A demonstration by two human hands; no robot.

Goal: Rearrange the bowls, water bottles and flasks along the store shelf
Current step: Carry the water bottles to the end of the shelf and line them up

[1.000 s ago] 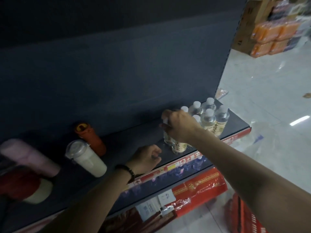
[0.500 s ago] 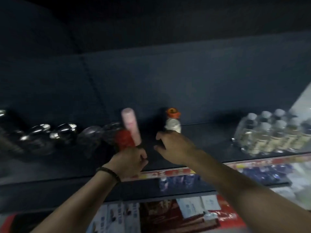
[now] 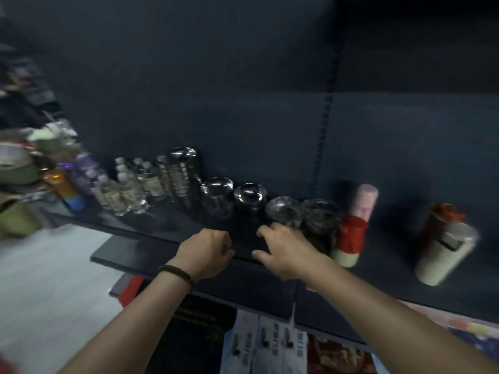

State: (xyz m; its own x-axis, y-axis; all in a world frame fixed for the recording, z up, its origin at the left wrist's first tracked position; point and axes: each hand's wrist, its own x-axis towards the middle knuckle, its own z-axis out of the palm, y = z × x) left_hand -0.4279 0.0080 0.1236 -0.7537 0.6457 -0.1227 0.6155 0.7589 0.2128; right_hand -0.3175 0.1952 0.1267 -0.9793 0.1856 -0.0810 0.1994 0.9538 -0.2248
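On the dark shelf a tall stack of steel bowls stands beside a row of single steel bowls. Small water bottles cluster left of the stack. To the right stand a pink flask, a red-and-cream flask, a white flask and an orange-red flask behind it. My left hand lies curled at the shelf front and holds nothing. With spread fingers, my right hand is just in front of a low steel bowl. The frame is blurred.
Purple bottles, an orange bottle and piled goods crowd the shelf's left end. Packaged goods fill the lower shelf. Pale floor shows at the left. A dark back panel rises behind the shelf.
The view has swung left from the right-hand water bottles to the bowls. My right hand left the bottles, passed the flasks and now sits before the bowls. My left hand stayed curled.
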